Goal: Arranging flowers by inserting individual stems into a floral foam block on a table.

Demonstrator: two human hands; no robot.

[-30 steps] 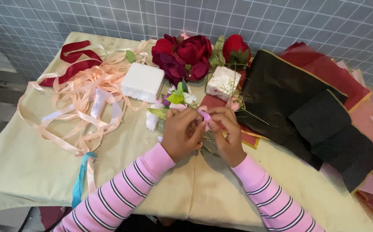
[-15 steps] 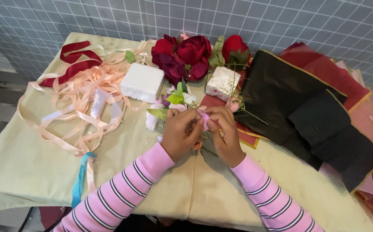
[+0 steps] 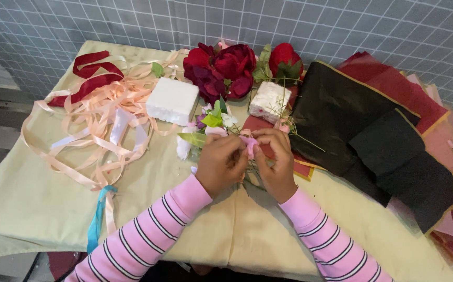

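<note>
At the middle of the counter (image 3: pixel 38 209), over its pale yellow cloth, the left hand (image 3: pixel 220 166) and the right hand (image 3: pixel 277 163) meet around a small pink flower (image 3: pixel 248 145); each grip is pressed together on it, fingertips pinching the petals from either side, with thin green stems (image 3: pixel 304 142) trailing out to the right beneath the right hand; the flower sits just in front of a loose bunch of white and green blossoms (image 3: pixel 210 125), which touches or nearly touches the left knuckles. The main risk, as I judge it, is crushing: petals this small would crease or tear if the pinch tightens, and a sideways tug could pull the head off its stem; the wiry stems look springy enough to flick free and drag the bunch with them. The left forearm lies near the tangle of peach ribbon (image 3: pixel 96 125), so a wide elbow move could snag a loop and sweep it off the edge, where a blue ribbon (image 3: pixel 98 222) already hangs; the white foam block (image 3: pixel 173 100) and the dark red roses (image 3: pixel 221 70) stand well apart and seem safe; the black paper sheets (image 3: pixel 372 136) to the right could slide if the right sleeve brushes them.
</note>
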